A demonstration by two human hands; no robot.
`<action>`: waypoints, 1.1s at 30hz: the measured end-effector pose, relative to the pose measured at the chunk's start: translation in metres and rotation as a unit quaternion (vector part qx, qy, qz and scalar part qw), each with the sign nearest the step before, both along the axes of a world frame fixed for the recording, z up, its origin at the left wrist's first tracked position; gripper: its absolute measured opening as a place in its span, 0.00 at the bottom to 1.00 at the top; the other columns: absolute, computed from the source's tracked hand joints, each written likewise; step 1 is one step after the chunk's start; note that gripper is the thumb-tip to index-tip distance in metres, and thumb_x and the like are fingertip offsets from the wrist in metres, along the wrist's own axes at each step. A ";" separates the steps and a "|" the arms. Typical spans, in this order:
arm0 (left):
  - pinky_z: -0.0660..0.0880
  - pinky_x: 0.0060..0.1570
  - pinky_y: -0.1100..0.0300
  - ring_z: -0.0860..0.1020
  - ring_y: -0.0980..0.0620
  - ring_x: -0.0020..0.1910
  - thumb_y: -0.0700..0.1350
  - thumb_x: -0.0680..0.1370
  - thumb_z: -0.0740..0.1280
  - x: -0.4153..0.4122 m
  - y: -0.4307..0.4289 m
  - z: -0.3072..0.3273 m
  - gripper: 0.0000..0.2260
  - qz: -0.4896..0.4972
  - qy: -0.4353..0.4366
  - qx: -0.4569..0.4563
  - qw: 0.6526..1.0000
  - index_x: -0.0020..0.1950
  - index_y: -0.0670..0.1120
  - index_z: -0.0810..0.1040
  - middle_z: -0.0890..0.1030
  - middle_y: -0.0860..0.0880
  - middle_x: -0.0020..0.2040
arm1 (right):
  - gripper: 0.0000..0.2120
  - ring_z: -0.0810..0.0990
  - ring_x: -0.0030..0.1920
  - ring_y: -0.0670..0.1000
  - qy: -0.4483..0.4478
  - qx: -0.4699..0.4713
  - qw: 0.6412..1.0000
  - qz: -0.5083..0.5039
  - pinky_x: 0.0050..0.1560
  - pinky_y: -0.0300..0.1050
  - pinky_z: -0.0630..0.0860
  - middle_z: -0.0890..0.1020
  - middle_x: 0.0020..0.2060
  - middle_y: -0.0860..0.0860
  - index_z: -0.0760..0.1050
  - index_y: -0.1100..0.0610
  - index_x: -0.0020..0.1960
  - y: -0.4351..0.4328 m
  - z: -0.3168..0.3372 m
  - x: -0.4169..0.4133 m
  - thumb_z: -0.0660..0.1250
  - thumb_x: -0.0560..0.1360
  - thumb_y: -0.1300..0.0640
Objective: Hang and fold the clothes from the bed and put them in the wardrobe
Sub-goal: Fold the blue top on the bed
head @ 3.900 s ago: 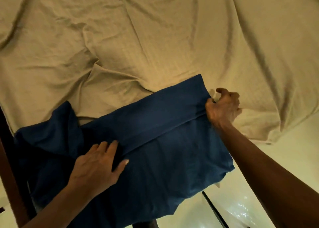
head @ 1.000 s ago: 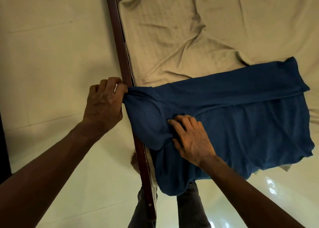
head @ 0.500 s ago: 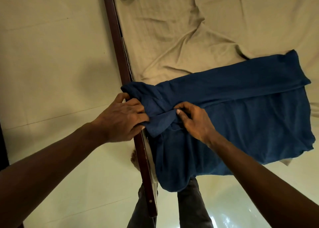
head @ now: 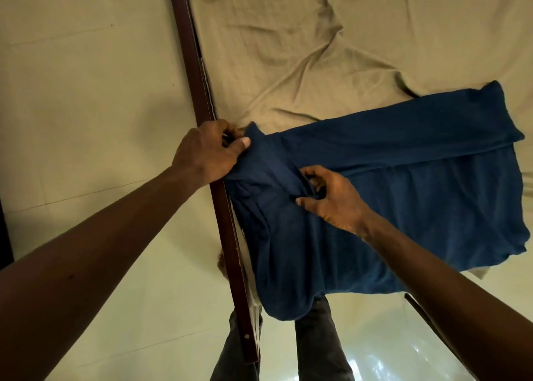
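Observation:
A dark blue garment (head: pixel 403 184) lies partly folded on the beige bed sheet (head: pixel 288 48), its long far edge turned over in a band. Its near left part hangs over the bed's corner. My left hand (head: pixel 207 152) grips the garment's left end beside the dark wooden bed rail (head: pixel 202 98), thumb pressed on the cloth. My right hand (head: pixel 331 199) pinches a fold of the blue fabric near the middle left, fingers curled into it.
The wooden rail runs from the top centre down to the bed's corner. Pale tiled floor (head: pixel 86 77) lies left of it and glossy floor below. My legs in dark trousers (head: pixel 317 337) stand at the bed's corner. A thin dark bar (head: pixel 415 305) crosses the lower right.
My left hand has moved up along the rail to the garment's far left corner. My right hand has shifted slightly right and now pinches a fold there. The sleeve flap lies flatter.

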State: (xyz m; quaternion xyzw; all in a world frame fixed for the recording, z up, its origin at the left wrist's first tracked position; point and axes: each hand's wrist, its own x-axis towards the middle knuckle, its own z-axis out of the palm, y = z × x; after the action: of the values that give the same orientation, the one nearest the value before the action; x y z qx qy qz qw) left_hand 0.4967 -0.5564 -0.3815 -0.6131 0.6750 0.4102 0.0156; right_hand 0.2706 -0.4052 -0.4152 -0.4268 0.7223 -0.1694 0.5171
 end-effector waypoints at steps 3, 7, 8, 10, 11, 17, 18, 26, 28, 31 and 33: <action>0.79 0.59 0.51 0.81 0.50 0.57 0.68 0.69 0.77 -0.002 0.000 0.007 0.30 -0.078 -0.062 0.039 0.994 0.66 0.56 0.79 0.83 0.53 0.60 | 0.12 0.82 0.42 0.42 -0.101 -0.007 0.979 -0.175 0.42 0.35 0.78 0.84 0.44 0.51 0.80 0.55 0.61 -0.003 0.002 -0.006 0.73 0.78 0.62; 0.81 0.55 0.48 0.83 0.49 0.53 0.62 0.73 0.76 -0.004 0.007 0.007 0.18 -0.039 -0.071 0.012 0.997 0.58 0.55 0.81 0.84 0.53 0.52 | 0.12 0.78 0.36 0.41 -0.131 -0.042 0.948 -0.287 0.36 0.33 0.75 0.79 0.33 0.53 0.79 0.56 0.65 -0.007 0.005 -0.010 0.70 0.81 0.58; 0.81 0.53 0.48 0.83 0.49 0.50 0.59 0.75 0.75 -0.003 0.010 0.007 0.14 -0.016 -0.057 -0.004 0.998 0.56 0.55 0.80 0.84 0.53 0.49 | 0.12 0.79 0.38 0.44 -0.126 -0.048 0.945 -0.297 0.38 0.37 0.78 0.80 0.35 0.58 0.79 0.53 0.65 -0.006 0.004 -0.008 0.70 0.82 0.55; 0.80 0.51 0.49 0.83 0.47 0.49 0.57 0.77 0.73 -0.001 0.017 0.009 0.15 -0.043 -0.072 -0.044 0.996 0.61 0.55 0.76 0.84 0.51 0.48 | 0.11 0.80 0.38 0.48 -0.041 -0.065 0.963 -0.258 0.40 0.49 0.80 0.81 0.36 0.60 0.77 0.48 0.64 -0.003 -0.001 -0.006 0.69 0.82 0.50; 0.79 0.49 0.51 0.82 0.44 0.49 0.57 0.78 0.72 0.001 0.022 0.010 0.19 -0.086 -0.102 -0.071 0.989 0.65 0.56 0.73 0.84 0.49 0.49 | 0.12 0.79 0.38 0.47 0.028 -0.071 0.975 -0.209 0.40 0.50 0.79 0.81 0.35 0.55 0.76 0.47 0.64 -0.001 -0.003 -0.004 0.69 0.82 0.48; 0.71 0.55 0.45 0.78 0.41 0.59 0.53 0.76 0.74 -0.005 0.059 0.018 0.34 -0.183 -0.228 -0.159 0.943 0.78 0.52 0.61 0.78 0.44 0.61 | 0.22 0.78 0.53 0.55 0.230 -0.071 0.970 -0.011 0.56 0.54 0.77 0.80 0.50 0.53 0.71 0.49 0.72 0.003 -0.006 0.006 0.64 0.82 0.41; 0.71 0.55 0.44 0.77 0.41 0.60 0.54 0.76 0.73 -0.007 0.063 0.017 0.33 -0.183 -0.245 -0.172 0.936 0.78 0.51 0.62 0.78 0.43 0.62 | 0.22 0.77 0.54 0.57 0.237 -0.071 0.969 0.003 0.58 0.55 0.76 0.80 0.50 0.56 0.71 0.50 0.72 0.002 -0.006 0.007 0.65 0.82 0.42; 0.60 0.46 0.52 0.69 0.48 0.32 0.51 0.82 0.64 -0.014 0.050 0.010 0.23 -0.151 -0.272 -0.174 0.934 0.75 0.47 0.66 0.63 0.51 0.29 | 0.24 0.76 0.55 0.47 0.141 -0.102 0.985 -0.010 0.67 0.52 0.70 0.75 0.45 0.39 0.73 0.46 0.71 0.012 -0.008 -0.003 0.73 0.77 0.46; 0.60 0.45 0.53 0.68 0.49 0.32 0.49 0.81 0.65 -0.009 0.050 0.012 0.24 -0.154 -0.274 -0.166 0.935 0.75 0.46 0.66 0.60 0.52 0.30 | 0.21 0.77 0.52 0.49 0.141 -0.125 0.981 -0.052 0.63 0.56 0.75 0.76 0.42 0.40 0.74 0.46 0.70 0.015 -0.009 -0.007 0.72 0.78 0.46; 0.64 0.43 0.53 0.70 0.48 0.36 0.47 0.82 0.63 -0.001 0.056 0.015 0.24 -0.157 -0.260 -0.142 0.942 0.77 0.45 0.66 0.64 0.50 0.32 | 0.16 0.79 0.47 0.49 0.124 -0.148 0.974 -0.119 0.54 0.57 0.79 0.78 0.35 0.44 0.75 0.45 0.65 0.014 -0.011 -0.007 0.69 0.79 0.42; 0.65 0.42 0.53 0.71 0.47 0.36 0.47 0.82 0.62 0.004 0.058 0.015 0.24 -0.151 -0.245 -0.141 0.947 0.78 0.45 0.65 0.70 0.48 0.35 | 0.12 0.79 0.41 0.49 0.104 -0.160 0.970 -0.148 0.47 0.57 0.80 0.78 0.32 0.45 0.76 0.45 0.59 0.008 -0.011 -0.004 0.68 0.80 0.41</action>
State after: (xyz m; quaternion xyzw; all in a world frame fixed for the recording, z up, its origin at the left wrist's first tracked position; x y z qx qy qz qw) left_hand 0.5004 -0.4983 -0.3665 -0.5813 0.7862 0.1405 0.1556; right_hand 0.2665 -0.3973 -0.4257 -0.4071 0.7912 -0.3118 0.3331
